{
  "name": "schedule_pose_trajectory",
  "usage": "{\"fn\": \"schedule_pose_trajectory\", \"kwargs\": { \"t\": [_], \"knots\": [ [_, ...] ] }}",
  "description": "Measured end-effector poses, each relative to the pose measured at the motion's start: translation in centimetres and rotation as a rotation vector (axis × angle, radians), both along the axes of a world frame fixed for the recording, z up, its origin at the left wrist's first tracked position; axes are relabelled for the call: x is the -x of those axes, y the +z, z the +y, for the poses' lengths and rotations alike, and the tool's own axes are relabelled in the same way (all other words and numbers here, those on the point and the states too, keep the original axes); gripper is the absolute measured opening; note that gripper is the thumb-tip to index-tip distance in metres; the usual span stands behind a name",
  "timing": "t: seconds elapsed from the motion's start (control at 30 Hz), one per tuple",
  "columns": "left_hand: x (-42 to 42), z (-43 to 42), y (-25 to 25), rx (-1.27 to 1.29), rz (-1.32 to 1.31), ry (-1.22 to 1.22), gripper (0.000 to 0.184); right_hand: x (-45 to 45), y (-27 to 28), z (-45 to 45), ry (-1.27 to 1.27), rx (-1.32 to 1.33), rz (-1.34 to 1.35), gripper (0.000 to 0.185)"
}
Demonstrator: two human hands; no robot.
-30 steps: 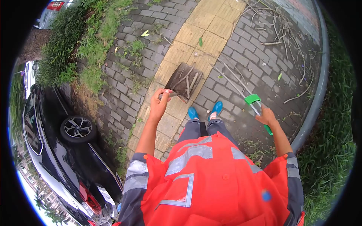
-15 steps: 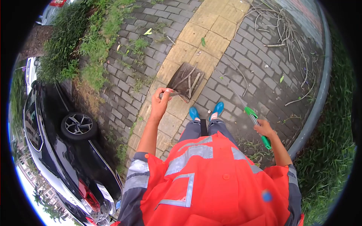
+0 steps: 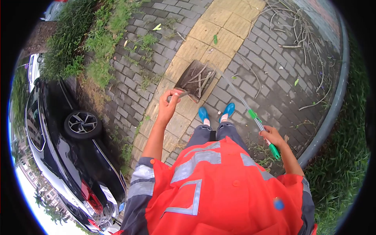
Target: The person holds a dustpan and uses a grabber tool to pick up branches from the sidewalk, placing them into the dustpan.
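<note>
The left hand clenches a dustpan of sticks while the right hand clasps tongs that seemingly reach its rim.

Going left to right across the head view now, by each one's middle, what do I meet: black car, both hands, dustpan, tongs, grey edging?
Black car, left hand, dustpan, tongs, right hand, grey edging.
</note>
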State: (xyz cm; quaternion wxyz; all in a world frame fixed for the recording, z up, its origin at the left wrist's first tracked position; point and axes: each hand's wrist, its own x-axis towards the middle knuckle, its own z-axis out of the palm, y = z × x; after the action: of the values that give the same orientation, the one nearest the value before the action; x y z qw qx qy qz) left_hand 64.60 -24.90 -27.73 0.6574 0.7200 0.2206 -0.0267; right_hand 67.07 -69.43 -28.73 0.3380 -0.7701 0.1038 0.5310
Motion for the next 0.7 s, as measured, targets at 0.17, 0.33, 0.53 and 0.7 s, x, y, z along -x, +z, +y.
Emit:
{"fn": "schedule_pose_trajectory", "kwargs": {
  "t": [0.17,0.33,0.53,0.7],
  "knots": [
    [3.6,0.6,0.2,0.038,-0.022,0.045,0.015,-2.8,-1.2,1.5,-0.161,0.006,0.096,0.046],
    [8.6,1.6,0.1,0.075,-0.045,0.22,0.015,-4.4,-2.5,2.9,-0.304,-0.063,0.192,0.039],
    [16.0,3.1,-1.3,0.114,-0.031,0.606,0.022,-4.8,-2.7,3.0,-0.359,-0.143,0.296,0.031],
    [13.9,1.3,-1.2,0.068,-0.019,0.549,0.024,-0.8,4.2,2.8,0.293,0.13,-0.158,0.049]
  ]
}}
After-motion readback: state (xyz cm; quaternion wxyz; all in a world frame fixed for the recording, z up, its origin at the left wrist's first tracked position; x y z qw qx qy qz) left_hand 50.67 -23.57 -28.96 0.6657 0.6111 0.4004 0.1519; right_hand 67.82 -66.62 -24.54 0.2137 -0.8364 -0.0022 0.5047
